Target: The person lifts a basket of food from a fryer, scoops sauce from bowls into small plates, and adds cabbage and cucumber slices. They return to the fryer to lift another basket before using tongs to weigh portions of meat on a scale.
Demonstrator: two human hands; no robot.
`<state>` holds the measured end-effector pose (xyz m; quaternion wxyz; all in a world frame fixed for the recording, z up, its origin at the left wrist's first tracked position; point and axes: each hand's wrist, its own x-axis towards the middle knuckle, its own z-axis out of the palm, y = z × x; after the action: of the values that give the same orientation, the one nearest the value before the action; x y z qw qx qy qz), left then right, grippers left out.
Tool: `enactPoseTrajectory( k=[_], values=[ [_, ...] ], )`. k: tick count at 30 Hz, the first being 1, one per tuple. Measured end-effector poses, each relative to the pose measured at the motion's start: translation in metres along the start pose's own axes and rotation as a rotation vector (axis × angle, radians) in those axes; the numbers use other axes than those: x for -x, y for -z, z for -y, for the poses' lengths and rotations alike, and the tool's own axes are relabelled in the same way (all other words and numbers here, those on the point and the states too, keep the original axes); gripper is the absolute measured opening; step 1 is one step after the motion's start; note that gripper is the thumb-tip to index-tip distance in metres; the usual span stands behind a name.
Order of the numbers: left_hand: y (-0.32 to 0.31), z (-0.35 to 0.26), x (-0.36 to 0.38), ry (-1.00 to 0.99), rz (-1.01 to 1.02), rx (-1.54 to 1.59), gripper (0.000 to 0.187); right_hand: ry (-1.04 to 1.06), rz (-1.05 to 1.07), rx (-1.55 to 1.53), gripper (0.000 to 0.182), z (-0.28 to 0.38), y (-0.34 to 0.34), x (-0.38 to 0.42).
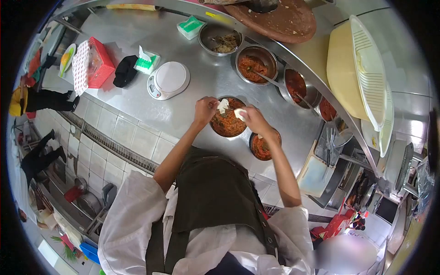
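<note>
A round dark pan (228, 130) of chunky red sauce sits on the steel counter in front of me. Over its right side, my right hand (255, 121) grips a pale lump of cheese (239, 114). My left hand (206, 111) is closed in a pinch at the pan's upper left rim, fingertips on a torn piece of white cheese (223, 106) above the sauce. Below my right forearm stands a second dark pan (262, 150) of red sauce, partly hidden by that arm, with a bit of white on it.
Steel bowls of fillings (225, 42) and sauce (256, 64) line the counter's back, some with spoons. A white kitchen scale (168, 80), tissue packs (147, 63), a black cloth (125, 71) and a red basket (101, 63) lie left. A shelf holds cream tubs (341, 68). Other people stand far left.
</note>
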<state>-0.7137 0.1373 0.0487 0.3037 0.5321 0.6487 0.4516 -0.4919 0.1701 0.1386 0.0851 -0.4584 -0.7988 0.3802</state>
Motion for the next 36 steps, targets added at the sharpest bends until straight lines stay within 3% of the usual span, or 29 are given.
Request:
enactPoseTrajectory(
  k=[1, 4, 8, 11, 14, 17, 20, 22, 26, 30, 32, 34, 36],
  values=[
    [0.0, -0.002, 0.001, 0.009, -0.017, -0.041, 0.008, 0.037, -0.078, -0.01, 0.021, -0.01, -0.017, -0.012],
    [-0.002, -0.001, 0.006, 0.006, -0.042, -0.069, 0.008, -0.087, -0.013, -0.214, 0.021, -0.009, -0.035, -0.042],
    [0.001, 0.003, 0.008, -0.18, -0.068, -0.257, 0.008, 0.127, -0.027, -0.055, 0.012, -0.014, -0.051, -0.06],
    [0.001, 0.004, 0.008, -0.044, -0.057, -0.148, 0.009, 0.179, -0.077, -0.054, 0.01, -0.012, -0.064, -0.066],
    [0.002, 0.003, 0.008, 0.251, -0.014, 0.1, 0.011, 0.095, -0.045, -0.052, 0.011, -0.01, -0.07, -0.064],
    [0.01, 0.007, 0.011, -0.249, 0.006, -0.012, 0.015, 0.282, -0.28, 0.192, 0.014, -0.007, -0.076, -0.061],
    [0.013, 0.008, 0.018, -0.265, 0.109, -0.174, 0.021, 0.253, -0.347, 0.307, 0.01, 0.003, -0.072, -0.051],
    [0.015, 0.003, 0.02, -0.259, 0.11, -0.281, 0.024, 0.241, -0.445, 0.073, 0.01, 0.014, -0.059, -0.037],
    [0.011, 0.005, 0.019, -0.224, 0.145, -0.303, 0.028, 0.066, -0.396, -0.303, 0.011, 0.087, 0.018, 0.024],
    [0.008, 0.006, 0.022, -0.49, 0.099, -0.381, 0.024, 0.187, -0.013, -0.223, 0.011, 0.165, 0.157, 0.114],
    [0.011, 0.0, 0.02, -0.502, 0.179, -0.475, 0.02, 0.391, -0.027, -0.128, 0.016, 0.195, 0.229, 0.148],
    [0.015, -0.006, 0.019, -0.532, 0.213, -0.517, 0.016, 0.36, -0.214, -0.044, 0.018, 0.206, 0.287, 0.176],
    [0.017, -0.009, 0.016, -0.572, 0.211, -0.532, 0.014, 0.092, -0.488, 0.177, 0.021, 0.217, 0.331, 0.173]
  ],
)
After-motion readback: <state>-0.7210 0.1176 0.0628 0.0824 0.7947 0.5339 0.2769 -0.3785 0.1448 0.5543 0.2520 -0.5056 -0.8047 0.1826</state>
